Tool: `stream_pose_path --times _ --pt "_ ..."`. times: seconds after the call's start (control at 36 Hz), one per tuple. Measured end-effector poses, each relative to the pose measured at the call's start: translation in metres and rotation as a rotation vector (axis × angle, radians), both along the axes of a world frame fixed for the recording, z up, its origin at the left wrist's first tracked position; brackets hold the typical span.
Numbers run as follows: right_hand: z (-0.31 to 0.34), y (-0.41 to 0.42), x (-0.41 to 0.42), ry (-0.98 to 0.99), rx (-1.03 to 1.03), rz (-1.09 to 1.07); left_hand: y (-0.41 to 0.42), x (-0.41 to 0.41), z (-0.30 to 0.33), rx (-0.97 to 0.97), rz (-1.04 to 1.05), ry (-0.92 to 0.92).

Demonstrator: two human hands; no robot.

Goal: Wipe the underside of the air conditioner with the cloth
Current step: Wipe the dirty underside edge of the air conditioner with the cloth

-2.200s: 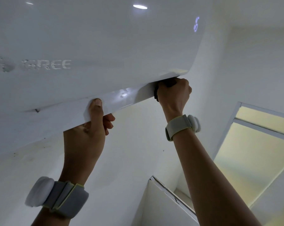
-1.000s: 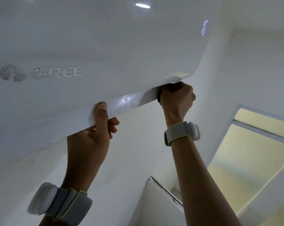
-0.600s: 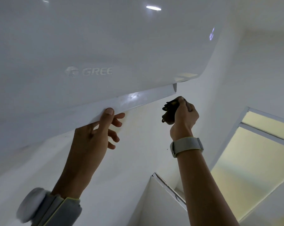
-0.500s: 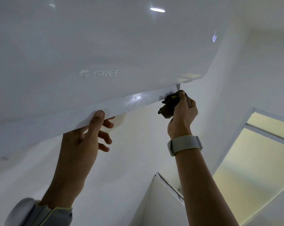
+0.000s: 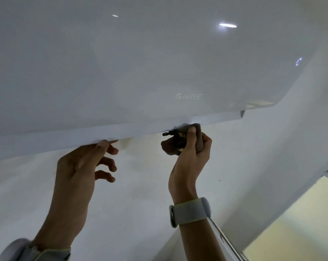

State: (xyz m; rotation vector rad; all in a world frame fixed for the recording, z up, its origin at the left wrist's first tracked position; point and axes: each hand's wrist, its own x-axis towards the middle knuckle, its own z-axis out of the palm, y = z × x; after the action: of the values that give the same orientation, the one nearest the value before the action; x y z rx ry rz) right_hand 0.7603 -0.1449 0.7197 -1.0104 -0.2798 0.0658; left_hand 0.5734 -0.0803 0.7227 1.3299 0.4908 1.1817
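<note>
A white glossy air conditioner fills the upper part of the view, seen from below. Its flap runs along the lower edge. My left hand is raised under the flap, thumb tip touching its edge, the other fingers spread and curled below. My right hand is closed around a bunched dark brown cloth, and the top of the cloth touches the flap's lower edge near the middle. A band sits on each wrist.
The white wall runs below the unit. A yellowish window with a white frame lies at the lower right. The unit's right end curves down near a small display light.
My right hand with the cloth came away from the flap's right end, then rose back and slid left along the edge. My left hand loosened from a grip to a thumb touch.
</note>
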Motion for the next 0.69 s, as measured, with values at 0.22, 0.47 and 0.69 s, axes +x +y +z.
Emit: stream_pose_path --times 0.22,0.47,0.69 --pt "-0.011 0.013 -0.05 0.011 -0.043 -0.054 0.008 -0.044 0.003 0.005 0.122 -0.057" --pt "0.013 0.025 -0.063 -0.313 -0.132 -0.38 0.012 -0.074 0.005 -0.046 0.175 -0.125" --pt "0.001 0.032 -0.123 -0.678 -0.177 -0.156 0.009 -0.07 0.0 -0.012 0.151 -0.089"
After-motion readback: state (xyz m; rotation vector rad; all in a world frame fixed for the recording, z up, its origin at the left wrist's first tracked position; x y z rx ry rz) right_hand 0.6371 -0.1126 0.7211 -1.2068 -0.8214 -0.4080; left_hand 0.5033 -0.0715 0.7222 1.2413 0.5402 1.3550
